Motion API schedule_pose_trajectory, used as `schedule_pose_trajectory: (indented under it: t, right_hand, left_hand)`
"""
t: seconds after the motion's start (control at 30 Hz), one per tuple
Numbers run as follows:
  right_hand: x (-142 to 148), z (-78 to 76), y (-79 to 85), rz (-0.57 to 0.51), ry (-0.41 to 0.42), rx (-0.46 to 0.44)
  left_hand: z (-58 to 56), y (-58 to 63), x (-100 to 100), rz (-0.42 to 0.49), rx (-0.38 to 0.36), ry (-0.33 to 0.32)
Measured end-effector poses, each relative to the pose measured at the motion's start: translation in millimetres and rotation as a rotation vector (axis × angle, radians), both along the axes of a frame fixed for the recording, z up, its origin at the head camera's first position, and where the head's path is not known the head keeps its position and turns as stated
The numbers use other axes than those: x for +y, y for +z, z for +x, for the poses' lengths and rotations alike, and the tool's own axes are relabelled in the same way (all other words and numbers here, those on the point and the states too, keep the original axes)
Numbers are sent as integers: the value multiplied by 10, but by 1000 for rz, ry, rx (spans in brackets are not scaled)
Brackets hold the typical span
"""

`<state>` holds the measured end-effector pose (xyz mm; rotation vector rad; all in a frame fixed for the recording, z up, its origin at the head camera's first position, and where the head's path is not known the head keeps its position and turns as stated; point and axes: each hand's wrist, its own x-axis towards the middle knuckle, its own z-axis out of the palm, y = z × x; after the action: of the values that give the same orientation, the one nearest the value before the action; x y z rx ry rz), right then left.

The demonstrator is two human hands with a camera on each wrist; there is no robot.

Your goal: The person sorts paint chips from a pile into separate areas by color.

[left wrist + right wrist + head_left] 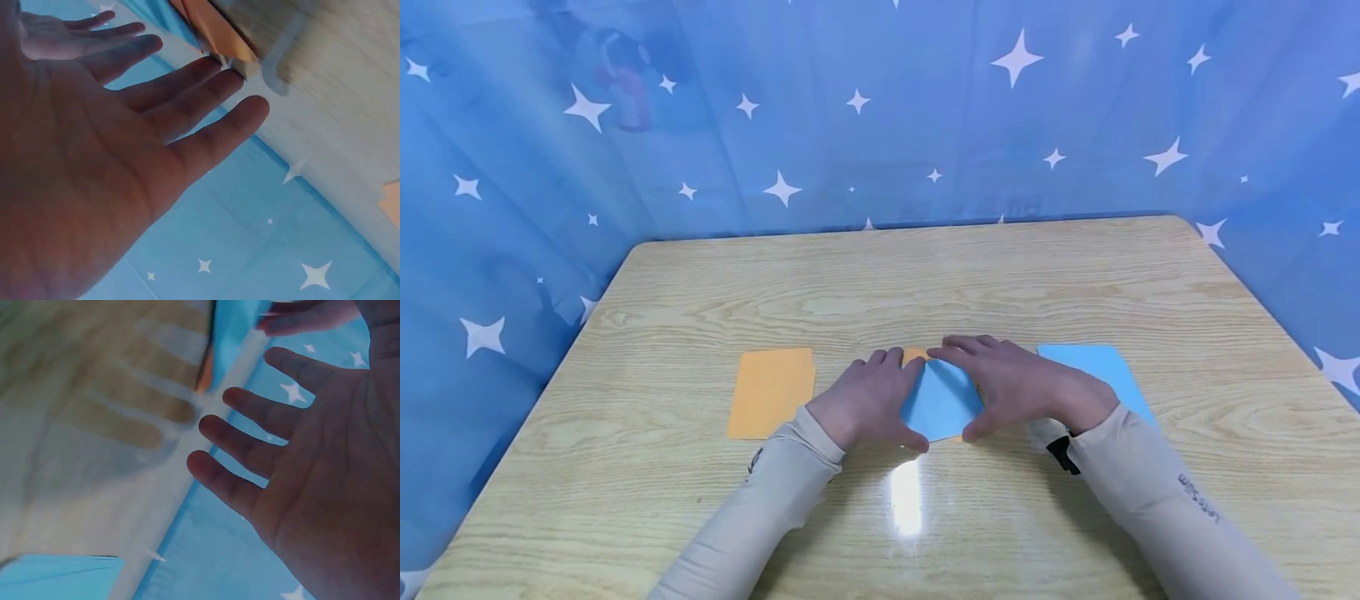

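Observation:
A blue sheet of paper (942, 404) lies mid-table over orange paper (915, 354), which peeks out at its far and near edges. My left hand (874, 400) is at the blue sheet's left side, fingers extended and spread in the left wrist view, near the orange paper's edge (222, 34). On the right side is my right hand (1018, 383); its fingers look straight and spread in the right wrist view, apart from the tabletop. Nothing is gripped by either hand. Whether the fingertips touch the paper cannot be told. Both hands partly cover the sheet's sides.
Orange paper sheets (771, 396) lie on the wooden table (880, 292) to the left. Blue paper sheets (1093, 367) lie to the right, partly hidden by my right hand and wrist. A blue curtain with white stars (880, 142) hangs behind the table.

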<state>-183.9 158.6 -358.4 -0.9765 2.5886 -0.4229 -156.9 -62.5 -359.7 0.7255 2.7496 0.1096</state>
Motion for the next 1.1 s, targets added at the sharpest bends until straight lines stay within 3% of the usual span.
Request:
schedule_pose_trajectory:
  t: [0.83, 1.1]
  right_hand:
    - [-27, 51, 37, 10, 7, 36]
    - [-20, 52, 77, -14, -12, 68]
  left_hand:
    - [22, -7, 38, 49, 41, -70]
    - [7, 39, 8, 46, 103, -103]
